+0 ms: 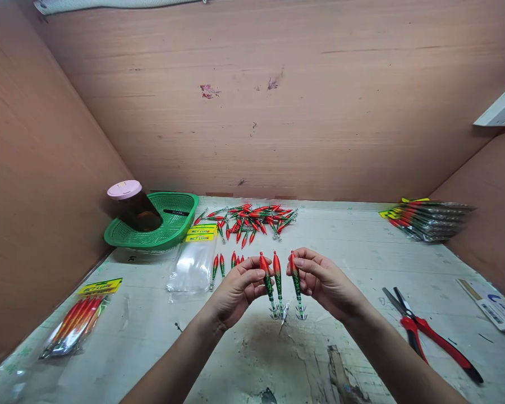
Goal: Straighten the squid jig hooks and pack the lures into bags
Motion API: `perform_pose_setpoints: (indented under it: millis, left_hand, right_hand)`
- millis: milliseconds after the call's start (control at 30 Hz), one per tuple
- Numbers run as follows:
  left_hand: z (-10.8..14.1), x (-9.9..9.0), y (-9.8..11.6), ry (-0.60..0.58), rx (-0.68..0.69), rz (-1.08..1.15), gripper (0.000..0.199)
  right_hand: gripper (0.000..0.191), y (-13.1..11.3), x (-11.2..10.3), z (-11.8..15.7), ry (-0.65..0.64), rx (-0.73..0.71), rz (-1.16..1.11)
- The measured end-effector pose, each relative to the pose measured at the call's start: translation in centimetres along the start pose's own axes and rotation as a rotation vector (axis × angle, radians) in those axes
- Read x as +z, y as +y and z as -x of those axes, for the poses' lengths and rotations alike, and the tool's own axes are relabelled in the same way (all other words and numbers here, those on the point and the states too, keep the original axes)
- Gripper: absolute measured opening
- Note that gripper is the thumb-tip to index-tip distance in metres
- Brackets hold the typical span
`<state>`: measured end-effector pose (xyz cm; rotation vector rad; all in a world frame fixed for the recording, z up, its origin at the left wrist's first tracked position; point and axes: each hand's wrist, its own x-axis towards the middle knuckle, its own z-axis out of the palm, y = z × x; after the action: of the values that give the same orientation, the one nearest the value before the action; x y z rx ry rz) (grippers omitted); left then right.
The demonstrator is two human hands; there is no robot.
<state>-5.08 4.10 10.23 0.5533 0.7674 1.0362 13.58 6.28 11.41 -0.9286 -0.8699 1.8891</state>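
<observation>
Three red-and-green lures [277, 275] are held side by side above the worktop [353, 247], tips upward and hook crowns downward. The leftmost lure [266, 277] is pinched in the fingers of the left hand [239, 287], and the rightmost lure [295, 277] is gripped between the thumb and fingers of the right hand [330, 280]. The middle lure is set close to the leftmost one; by which fingers it is supported cannot be told for certain.

Gathering or lining up the lures is judged to be the step in hand. For the next move, a light, steady pinch seems to be called for, with the hooks kept from snagging: those of the left pair are crowded together, while the rightmost crown is kept apart.

Behind the left hand, a row of lures [221, 265] is partly hidden, and farther back a pile of lures [261, 216] is heaped. Clear bags [191, 269] with yellow headers are laid left of the row, beside a green basket [172, 238]. A filled bag [78, 320] is placed at far left; a red-handled tool [409, 324] is left with blades parted at right, and filled packs [429, 220] are stacked behind it.
</observation>
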Motion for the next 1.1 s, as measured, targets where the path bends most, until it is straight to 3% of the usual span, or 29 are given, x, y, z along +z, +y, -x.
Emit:
perform_pose_setpoints:
  millis: [233,400,500,633,800,933,1100]
  left_hand:
    - [0.3,-0.4,-0.1,-0.02,0.008,0.038,0.025]
    - [1.0,-1.7,-0.6,0.028,0.04,0.081,0.028]
    - [1.5,-2.9,-1.0,0.058,0.058,0.103,0.036]
    - [2.2,-4.4,-1.4,0.073,0.059,0.116,0.039]
    - [2.8,-5.3,-1.5,0.072,0.056,0.121,0.032]
    - [3.0,-5.1,-1.5,0.078,0.061,0.141,0.029]
    - [2.8,-3.9,-1.7,0.113,0.073,0.135,0.029]
  right_hand:
    - [0.037,0.7,0.6,0.2,-0.035,0.04,0.007]
    - [0.039,1.3,0.6,-0.3,-0.04,0.033,0.088]
    - [0.034,2.8,0.1,-2.5,0.004,0.019,0.2]
    - [0.016,6.1,-0.5,-7.4,0.137,0.063,0.43]
    - [0.024,7.7,0.1,-11.3,0.218,0.095,0.633]
    - [0.019,6.1,1.5,-9.8,0.115,0.007,0.656]
    - [0.045,3.8,3.5,-4.6,-0.161,0.041,0.581]
